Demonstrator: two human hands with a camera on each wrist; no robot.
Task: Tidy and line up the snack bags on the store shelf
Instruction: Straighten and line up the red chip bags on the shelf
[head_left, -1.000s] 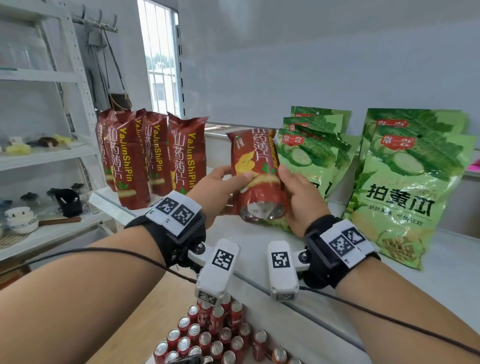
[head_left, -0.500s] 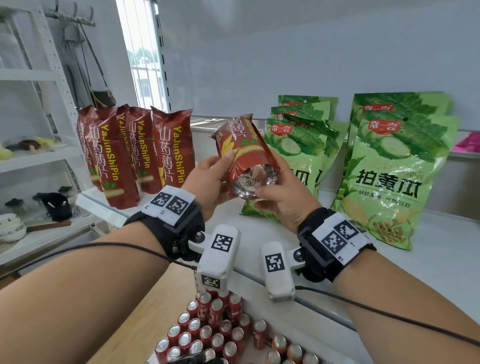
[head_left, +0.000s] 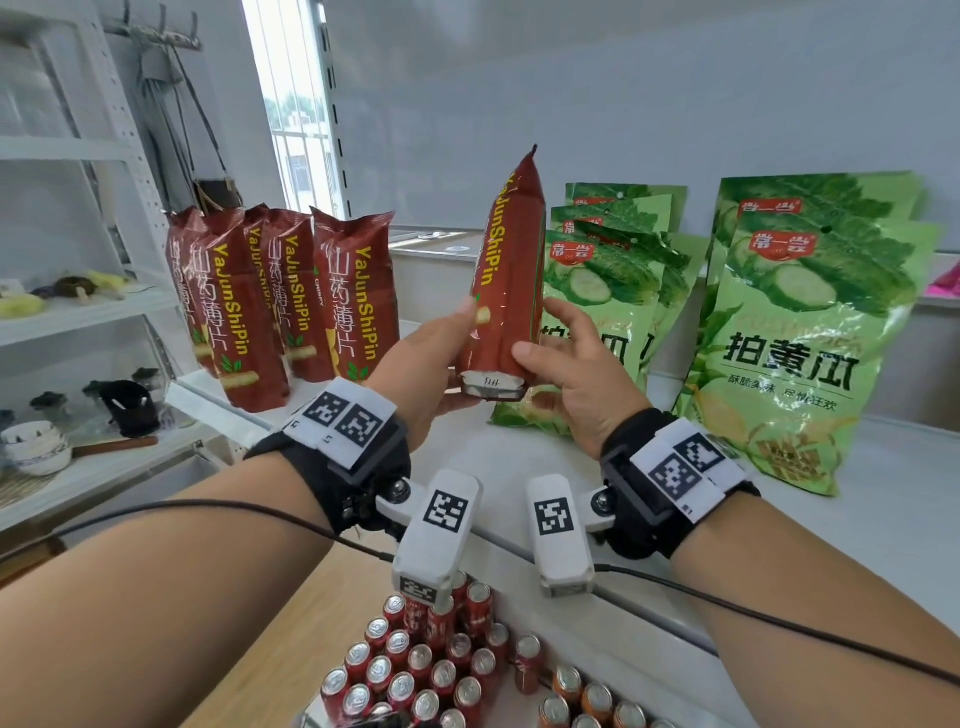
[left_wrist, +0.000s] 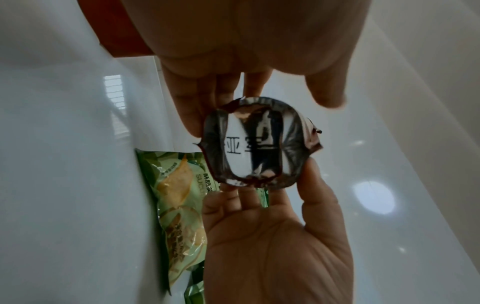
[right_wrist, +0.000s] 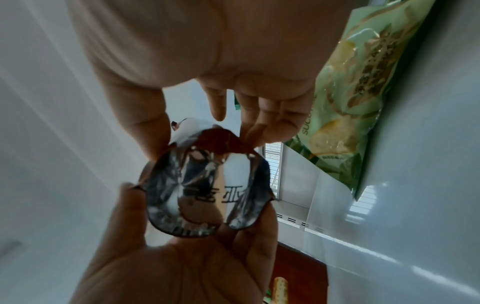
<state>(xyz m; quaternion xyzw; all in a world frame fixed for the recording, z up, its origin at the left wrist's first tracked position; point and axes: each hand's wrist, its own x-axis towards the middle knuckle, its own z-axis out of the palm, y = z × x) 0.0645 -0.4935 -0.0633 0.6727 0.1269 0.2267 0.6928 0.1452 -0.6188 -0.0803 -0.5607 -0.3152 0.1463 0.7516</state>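
I hold a red snack bag (head_left: 506, 291) upright above the white shelf (head_left: 857, 519), its narrow side with yellow lettering facing me. My left hand (head_left: 447, 353) grips its lower left side, thumb in front. My right hand (head_left: 545, 332) pinches the lower right side. Both wrist views look up at the bag's silver bottom (left_wrist: 259, 144) (right_wrist: 205, 195) between the two hands. A row of matching red bags (head_left: 291, 306) stands at the shelf's left. Green cucumber bags (head_left: 613, 280) lean directly behind the held bag, and more green bags (head_left: 810, 322) lean further right.
Several red drink cans (head_left: 431, 675) stand on a lower level below my wrists. A white side rack (head_left: 78, 312) at the left carries bowls (head_left: 36, 452) and small items. A window (head_left: 296, 104) and a grey wall lie behind the shelf.
The red bag, earlier tilted with its silver bottom towards me, now stands upright and higher, turned so its narrow side faces me. Both hands kept hold of it.
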